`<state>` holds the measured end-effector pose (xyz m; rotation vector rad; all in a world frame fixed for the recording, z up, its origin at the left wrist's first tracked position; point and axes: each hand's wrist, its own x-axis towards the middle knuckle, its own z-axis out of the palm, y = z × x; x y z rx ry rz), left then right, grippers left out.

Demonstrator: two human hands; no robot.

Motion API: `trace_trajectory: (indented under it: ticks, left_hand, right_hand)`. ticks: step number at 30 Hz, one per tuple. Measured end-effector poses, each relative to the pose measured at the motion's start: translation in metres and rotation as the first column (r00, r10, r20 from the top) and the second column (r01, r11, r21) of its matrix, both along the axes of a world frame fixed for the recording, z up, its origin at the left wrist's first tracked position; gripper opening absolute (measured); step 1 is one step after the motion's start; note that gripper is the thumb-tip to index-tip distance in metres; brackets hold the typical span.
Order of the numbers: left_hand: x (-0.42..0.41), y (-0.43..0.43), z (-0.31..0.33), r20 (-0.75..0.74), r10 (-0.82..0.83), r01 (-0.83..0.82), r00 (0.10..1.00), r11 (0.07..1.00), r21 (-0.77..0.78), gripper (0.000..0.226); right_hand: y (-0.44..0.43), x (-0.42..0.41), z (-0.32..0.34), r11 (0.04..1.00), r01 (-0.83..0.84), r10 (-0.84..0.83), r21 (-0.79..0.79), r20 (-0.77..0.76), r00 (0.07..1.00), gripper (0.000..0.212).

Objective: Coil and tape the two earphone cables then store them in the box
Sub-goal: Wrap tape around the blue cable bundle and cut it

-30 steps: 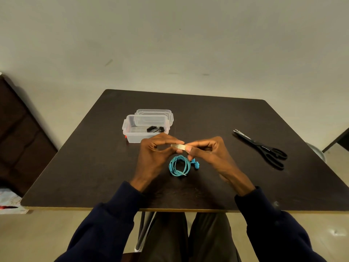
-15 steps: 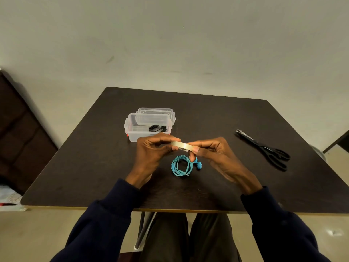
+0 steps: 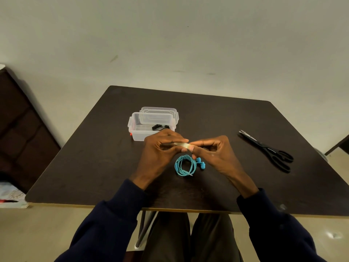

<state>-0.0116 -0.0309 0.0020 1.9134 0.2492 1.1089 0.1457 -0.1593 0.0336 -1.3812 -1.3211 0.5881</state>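
**Tally on the dark surface**

There is one surface [image 3: 94,157], and it carries everything counted here. Earphone cables number two: one blue earphone cable [image 3: 185,165], coiled, with two blue earbuds [image 3: 200,163] showing just beside it, and one black earphone cable [image 3: 160,127] inside the box. There is one clear plastic box [image 3: 136,129] and one clear lid [image 3: 159,110] behind it. One pair of black scissors [image 3: 270,150] lies to the right. One piece of pale tape [image 3: 182,144] shows between the hands; whether it is a roll or a strip cannot be told. The hands number two: one left hand [image 3: 160,150] and one right hand [image 3: 213,154].
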Motion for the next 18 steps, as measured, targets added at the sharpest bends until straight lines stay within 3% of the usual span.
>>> trace_trajectory:
  ticks: [6, 12, 18]
  left_hand:
    - [-0.004, -0.002, 0.000, 0.050, 0.044, -0.042, 0.998, 0.999, -0.033, 0.021]
    - [-0.005, 0.007, 0.000, 0.118, -0.002, 0.012, 0.993, 0.997, -0.081, 0.024]
    - [-0.005, 0.014, -0.004, 0.168, -0.027, 0.056, 0.985, 0.983, -0.172, 0.025]
  right_hand:
    - [0.002, -0.004, -0.002, 1.000, -0.018, 0.017, -0.009, -0.066, 0.998, 0.015]
    - [0.001, 0.001, 0.000, 0.985, -0.169, 0.166, -0.023, -0.084, 0.983, 0.024]
    - [-0.002, 0.008, 0.000, 0.977, -0.210, 0.205, -0.038, -0.101, 0.973, 0.028]
